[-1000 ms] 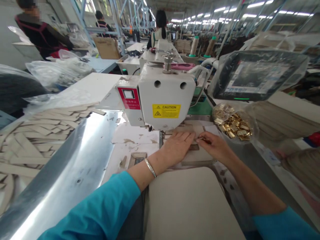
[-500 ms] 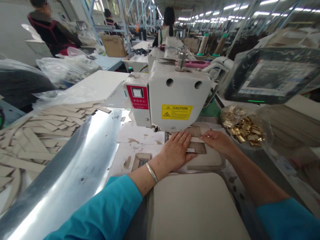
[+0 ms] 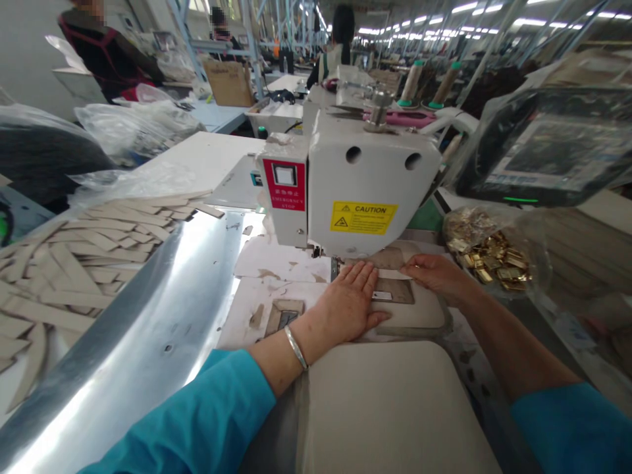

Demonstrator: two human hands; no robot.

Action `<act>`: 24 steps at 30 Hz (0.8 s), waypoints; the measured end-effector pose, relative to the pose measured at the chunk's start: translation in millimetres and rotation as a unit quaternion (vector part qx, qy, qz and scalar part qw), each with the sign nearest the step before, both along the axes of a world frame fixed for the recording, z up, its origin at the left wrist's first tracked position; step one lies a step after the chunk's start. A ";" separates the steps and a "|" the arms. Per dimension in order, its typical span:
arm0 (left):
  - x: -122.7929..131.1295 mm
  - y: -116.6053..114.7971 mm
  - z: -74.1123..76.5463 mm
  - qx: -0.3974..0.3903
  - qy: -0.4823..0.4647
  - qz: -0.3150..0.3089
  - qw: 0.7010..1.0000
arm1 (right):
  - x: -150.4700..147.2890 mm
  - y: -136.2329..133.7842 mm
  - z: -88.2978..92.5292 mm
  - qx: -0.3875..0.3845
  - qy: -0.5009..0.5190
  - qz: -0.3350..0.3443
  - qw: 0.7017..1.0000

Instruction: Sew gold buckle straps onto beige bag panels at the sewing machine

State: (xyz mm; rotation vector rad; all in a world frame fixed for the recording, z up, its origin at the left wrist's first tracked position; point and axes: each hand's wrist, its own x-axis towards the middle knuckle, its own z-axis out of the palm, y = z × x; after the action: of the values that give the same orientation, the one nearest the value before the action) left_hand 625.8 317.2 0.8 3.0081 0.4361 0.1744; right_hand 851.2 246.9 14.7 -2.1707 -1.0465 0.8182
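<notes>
My left hand [image 3: 349,299] lies flat, fingers stretched, on a beige panel [image 3: 419,313] beneath the head of the sewing machine [image 3: 370,171]. Its thumb points right, apart from the other fingers. A brown rectangle with a pale slot [image 3: 395,291] shows on the panel just right of those fingers. My right hand [image 3: 442,276] is closed in a pinch at the panel's far right side; what its fingertips hold is too small to make out. Nearer to me, a stack of beige panels [image 3: 385,401] lies in front of both hands.
Many beige strips [image 3: 74,263] are piled at the left, beside a shiny metal plate [image 3: 162,316]. A bag of gold-coloured metal pieces [image 3: 498,260] sits at the right, below a plastic-covered screen [image 3: 548,148]. Pink-handled scissors [image 3: 399,118] rest on the machine. Co-workers are in the background.
The view has shifted slightly, so the machine appears further right. My left thumb has moved away from the brown rectangle, showing more of its slot. My right hand keeps its pinch near the same spot.
</notes>
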 end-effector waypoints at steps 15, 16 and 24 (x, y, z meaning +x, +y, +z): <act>1.3 -10.4 3.4 0.035 0.025 0.055 0.998 | -4.4 2.6 3.3 -0.003 0.080 -0.021 0.997; 1.7 -10.8 4.1 0.032 0.028 0.057 0.997 | -4.1 2.5 3.1 -0.002 0.074 -0.017 0.997; 6.5 -13.9 8.1 0.008 0.026 0.083 0.996 | 0.5 2.9 3.1 -0.018 0.036 0.014 0.999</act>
State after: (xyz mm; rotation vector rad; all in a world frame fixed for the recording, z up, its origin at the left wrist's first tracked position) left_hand 632.3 303.2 8.9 2.9970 0.6934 0.1130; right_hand 851.7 249.8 17.8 -2.1446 -1.0366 0.9269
